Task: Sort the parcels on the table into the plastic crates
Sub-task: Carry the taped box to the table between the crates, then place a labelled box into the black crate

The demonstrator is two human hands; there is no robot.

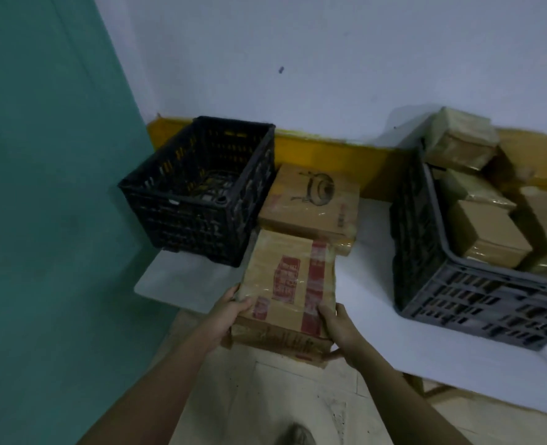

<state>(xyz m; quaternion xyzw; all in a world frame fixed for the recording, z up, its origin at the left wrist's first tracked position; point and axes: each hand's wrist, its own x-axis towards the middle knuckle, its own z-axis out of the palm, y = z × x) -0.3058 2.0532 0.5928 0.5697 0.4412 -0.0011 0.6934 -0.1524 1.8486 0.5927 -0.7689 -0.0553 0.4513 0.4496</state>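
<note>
Both hands, the left hand [230, 311] and the right hand [339, 326], grip the near corners of a taped cardboard parcel [289, 284] with red printing, held over the table [378, 303] edge. Just beyond lies another parcel [310, 203] beside the black crate [198, 191]. Well to the right, the grey crate [458, 297] holds several wrapped boxes [487, 236].
</note>
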